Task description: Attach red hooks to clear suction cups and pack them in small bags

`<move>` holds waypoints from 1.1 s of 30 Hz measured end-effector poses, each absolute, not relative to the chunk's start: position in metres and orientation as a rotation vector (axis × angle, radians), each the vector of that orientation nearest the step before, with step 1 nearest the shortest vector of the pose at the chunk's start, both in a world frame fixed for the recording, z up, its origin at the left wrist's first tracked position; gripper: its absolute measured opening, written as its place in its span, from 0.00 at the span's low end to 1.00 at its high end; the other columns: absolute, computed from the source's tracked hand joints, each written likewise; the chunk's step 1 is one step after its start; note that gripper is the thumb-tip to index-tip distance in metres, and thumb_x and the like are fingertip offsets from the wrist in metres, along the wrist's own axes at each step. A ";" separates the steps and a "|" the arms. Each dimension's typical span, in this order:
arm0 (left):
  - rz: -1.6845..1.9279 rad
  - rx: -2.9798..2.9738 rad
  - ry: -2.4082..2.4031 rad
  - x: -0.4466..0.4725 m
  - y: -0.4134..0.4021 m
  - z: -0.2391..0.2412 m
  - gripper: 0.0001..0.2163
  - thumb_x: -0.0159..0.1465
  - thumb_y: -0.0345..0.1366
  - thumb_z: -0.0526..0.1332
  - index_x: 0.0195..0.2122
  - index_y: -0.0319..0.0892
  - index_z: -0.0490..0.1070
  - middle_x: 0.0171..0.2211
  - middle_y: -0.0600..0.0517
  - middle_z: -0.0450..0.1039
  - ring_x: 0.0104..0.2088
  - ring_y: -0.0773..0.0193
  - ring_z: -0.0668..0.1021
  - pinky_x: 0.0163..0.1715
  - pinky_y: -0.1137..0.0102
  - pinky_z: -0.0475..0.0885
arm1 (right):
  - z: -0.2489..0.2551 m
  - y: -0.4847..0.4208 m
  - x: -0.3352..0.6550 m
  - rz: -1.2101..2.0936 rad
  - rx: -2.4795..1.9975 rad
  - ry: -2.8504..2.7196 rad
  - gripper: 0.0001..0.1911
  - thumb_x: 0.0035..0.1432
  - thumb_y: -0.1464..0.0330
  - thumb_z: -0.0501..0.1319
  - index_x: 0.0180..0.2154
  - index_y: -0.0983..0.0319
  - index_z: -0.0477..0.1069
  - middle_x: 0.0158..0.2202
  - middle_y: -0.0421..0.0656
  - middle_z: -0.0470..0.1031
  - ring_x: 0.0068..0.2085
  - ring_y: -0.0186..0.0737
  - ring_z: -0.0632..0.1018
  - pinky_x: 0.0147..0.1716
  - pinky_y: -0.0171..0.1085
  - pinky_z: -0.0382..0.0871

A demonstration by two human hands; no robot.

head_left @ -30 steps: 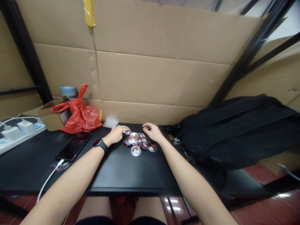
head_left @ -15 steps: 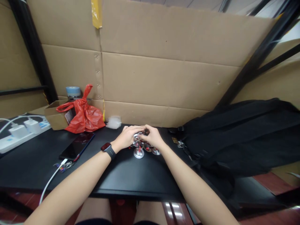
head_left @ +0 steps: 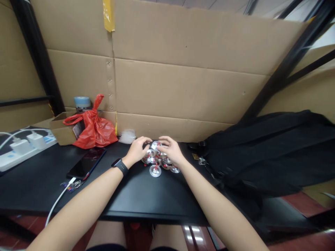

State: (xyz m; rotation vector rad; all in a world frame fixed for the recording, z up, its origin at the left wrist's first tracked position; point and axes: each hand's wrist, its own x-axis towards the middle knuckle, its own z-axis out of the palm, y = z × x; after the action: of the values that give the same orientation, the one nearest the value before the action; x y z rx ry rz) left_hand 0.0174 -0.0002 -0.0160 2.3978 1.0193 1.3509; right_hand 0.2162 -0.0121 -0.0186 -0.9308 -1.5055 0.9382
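Big sheets of brown cardboard [head_left: 183, 87] make the wall at the back. A strip of yellow tape [head_left: 108, 15] hangs near the top. A black metal post [head_left: 36, 55] stands at the left, and black metal bars [head_left: 285, 62] lean across at the right. In front is a flat black table [head_left: 146, 198]. The floor [head_left: 298, 200] below is dark red and shiny, with small white spots of light on it.

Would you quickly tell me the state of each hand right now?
Left hand: curled on the pile of small silver metal discs with red centres; grip cannot be told.
Right hand: resting on the same discs; grip cannot be told.
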 end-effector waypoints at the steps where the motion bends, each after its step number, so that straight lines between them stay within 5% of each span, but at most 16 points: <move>1: 1.340 2.373 0.992 0.017 0.000 -0.017 0.09 0.63 0.30 0.59 0.42 0.41 0.75 0.39 0.49 0.77 0.41 0.60 0.77 0.45 0.66 0.72 | -0.018 -0.013 0.215 0.960 -0.930 -1.503 0.26 0.44 0.61 0.72 0.46 0.60 0.70 0.44 0.47 0.78 0.40 0.43 0.81 0.40 0.41 0.77; 12: 1.296 2.199 0.872 0.019 -0.002 -0.019 0.08 0.64 0.37 0.61 0.33 0.41 0.78 0.35 0.50 0.77 0.37 0.62 0.77 0.40 0.68 0.70 | -0.013 -0.025 0.201 1.123 -0.892 -1.540 0.21 0.51 0.56 0.68 0.45 0.59 0.74 0.44 0.46 0.80 0.34 0.42 0.82 0.26 0.36 0.76; 17: 1.195 2.506 0.935 0.020 -0.011 -0.012 0.10 0.66 0.37 0.57 0.31 0.41 0.76 0.33 0.49 0.75 0.36 0.61 0.76 0.40 0.68 0.69 | -0.010 -0.023 0.209 0.983 -0.909 -1.675 0.18 0.53 0.56 0.67 0.41 0.60 0.76 0.39 0.45 0.82 0.41 0.44 0.82 0.42 0.42 0.77; 25: 1.093 2.716 1.034 0.013 -0.005 -0.007 0.10 0.67 0.37 0.55 0.34 0.42 0.75 0.34 0.49 0.74 0.37 0.60 0.75 0.39 0.68 0.67 | -0.014 -0.020 0.211 1.014 -0.890 -1.643 0.24 0.48 0.60 0.71 0.45 0.60 0.72 0.42 0.47 0.80 0.43 0.43 0.81 0.44 0.42 0.77; 33: 0.763 2.804 1.376 -0.044 0.032 -0.016 0.12 0.63 0.39 0.56 0.30 0.45 0.79 0.33 0.49 0.77 0.33 0.60 0.76 0.35 0.69 0.67 | -0.032 0.018 0.277 0.334 -1.414 -1.738 0.12 0.49 0.65 0.68 0.38 0.60 0.76 0.37 0.46 0.81 0.35 0.42 0.81 0.38 0.40 0.75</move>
State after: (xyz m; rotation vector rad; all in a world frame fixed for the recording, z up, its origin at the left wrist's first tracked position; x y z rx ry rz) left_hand -0.0441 0.0319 -0.0155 2.8044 1.3756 0.7627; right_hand 0.2771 0.0183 -0.0320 -1.4135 -1.7376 0.3341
